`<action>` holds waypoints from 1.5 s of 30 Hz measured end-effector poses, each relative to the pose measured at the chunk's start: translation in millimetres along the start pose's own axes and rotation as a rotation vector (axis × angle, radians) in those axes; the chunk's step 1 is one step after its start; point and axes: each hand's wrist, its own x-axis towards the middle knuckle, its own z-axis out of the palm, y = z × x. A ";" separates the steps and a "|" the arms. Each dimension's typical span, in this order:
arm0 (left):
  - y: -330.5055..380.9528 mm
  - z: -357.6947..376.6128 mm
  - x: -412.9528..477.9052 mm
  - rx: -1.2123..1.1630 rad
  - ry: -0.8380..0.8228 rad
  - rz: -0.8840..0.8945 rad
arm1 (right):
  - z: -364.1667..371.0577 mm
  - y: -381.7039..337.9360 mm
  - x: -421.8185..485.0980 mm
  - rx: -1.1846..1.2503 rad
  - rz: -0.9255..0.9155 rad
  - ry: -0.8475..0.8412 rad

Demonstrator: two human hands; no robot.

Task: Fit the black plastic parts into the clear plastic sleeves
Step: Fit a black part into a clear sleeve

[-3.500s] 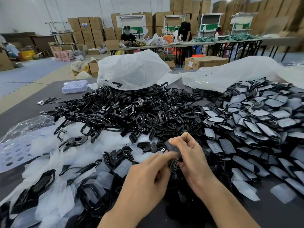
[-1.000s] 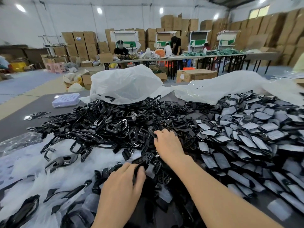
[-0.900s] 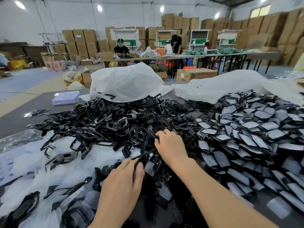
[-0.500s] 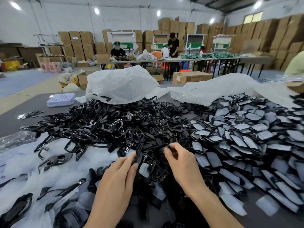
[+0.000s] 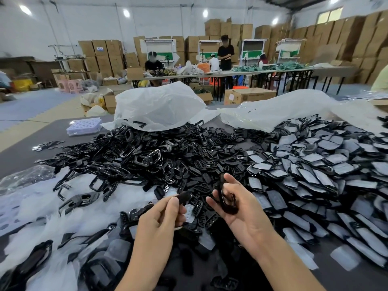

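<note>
the left hand (image 5: 161,221) has thumb and fingertips pinched on a small black oval plastic piece (image 5: 184,196). the right hand (image 5: 243,213) has its fingers curled round a glossy black plastic loop-shaped frame (image 5: 224,196), stood upright. my guess is both are lifted clear of the mess to be matched up before sleeving. one part per hand, two in all, no sleeve in either. around them: a heap of loose black plastic parts (image 5: 159,158), a pile of already sleeved parts (image 5: 315,177) to the right, loose clear plastic sleeves (image 5: 37,208) on the left — way too many to count. two white plastic bags (image 5: 159,106) behind.
</note>
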 end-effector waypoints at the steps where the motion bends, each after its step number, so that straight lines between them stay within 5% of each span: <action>1: 0.1 -0.3 0.4 -0.026 -0.003 -0.020 | -0.2 -0.6 -0.9 0.031 0.011 -0.020; 12: -5.1 -1.5 1.7 -0.073 -0.032 -0.057 | 9.5 9.8 -5.3 -0.232 -0.026 -0.056; 23: -7.7 -2.1 -10.0 0.775 -0.211 0.319 | 18.3 27.1 -12.7 -0.044 0.114 -0.091; 30: 2.7 1.3 -5.9 0.239 0.090 0.199 | 12.5 28.7 -7.3 -0.237 -0.041 0.000; 45: -7.5 1.0 2.6 -0.137 0.111 -0.007 | 20.1 31.4 -21.3 -0.446 -0.031 -0.287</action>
